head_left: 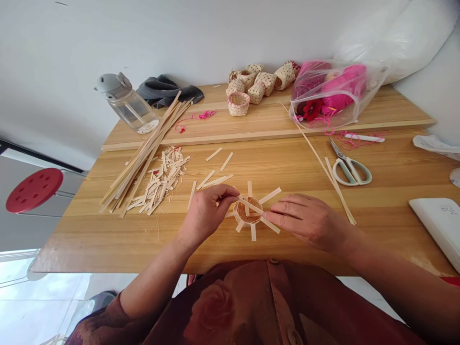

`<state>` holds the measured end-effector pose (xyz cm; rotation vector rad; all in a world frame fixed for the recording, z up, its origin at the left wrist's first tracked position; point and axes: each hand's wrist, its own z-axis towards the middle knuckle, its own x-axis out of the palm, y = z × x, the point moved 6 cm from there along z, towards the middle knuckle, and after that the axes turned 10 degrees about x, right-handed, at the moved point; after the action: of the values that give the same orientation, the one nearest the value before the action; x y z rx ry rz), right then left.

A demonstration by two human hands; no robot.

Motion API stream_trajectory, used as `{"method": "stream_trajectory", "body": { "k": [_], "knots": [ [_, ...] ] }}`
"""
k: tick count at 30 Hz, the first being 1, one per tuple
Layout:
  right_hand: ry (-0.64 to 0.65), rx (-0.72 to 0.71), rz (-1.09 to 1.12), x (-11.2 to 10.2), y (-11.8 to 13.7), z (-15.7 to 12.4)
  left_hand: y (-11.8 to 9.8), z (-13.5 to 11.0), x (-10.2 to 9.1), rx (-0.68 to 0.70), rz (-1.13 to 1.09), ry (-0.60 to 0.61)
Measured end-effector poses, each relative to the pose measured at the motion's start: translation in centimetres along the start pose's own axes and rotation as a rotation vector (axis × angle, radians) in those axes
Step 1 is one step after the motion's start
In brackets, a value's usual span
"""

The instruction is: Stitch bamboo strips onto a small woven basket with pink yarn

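Observation:
A small half-woven bamboo basket sits on the wooden table in front of me, loose strips fanning out from its rim. My left hand pinches the end of one thin strip that lies across the basket's top. My right hand rests flat beside the basket on the right, fingers stretched out, its fingertips pressing on the strips there.
Long bamboo strips and a heap of short offcuts lie at the left. Scissors are on the right. At the back stand finished small baskets, a water bottle, a grey cloth and a bag of pink yarn.

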<state>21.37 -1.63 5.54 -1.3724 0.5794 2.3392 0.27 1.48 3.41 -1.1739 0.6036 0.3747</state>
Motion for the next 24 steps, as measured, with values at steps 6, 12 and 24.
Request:
{"method": "stream_trajectory", "body": {
  "k": [6,12,24],
  "knots": [
    [-0.017,0.039,0.025,0.4,0.1,-0.6,0.0,0.0,0.3,-0.008,-0.014,0.013],
    [-0.017,0.045,0.053,0.4,0.4,-0.6,0.1,0.1,0.4,-0.014,-0.027,0.008],
    [-0.137,0.016,0.052,-1.3,-0.1,-0.5,1.7,0.7,-3.8,-0.034,0.201,-0.165]
  ]
}}
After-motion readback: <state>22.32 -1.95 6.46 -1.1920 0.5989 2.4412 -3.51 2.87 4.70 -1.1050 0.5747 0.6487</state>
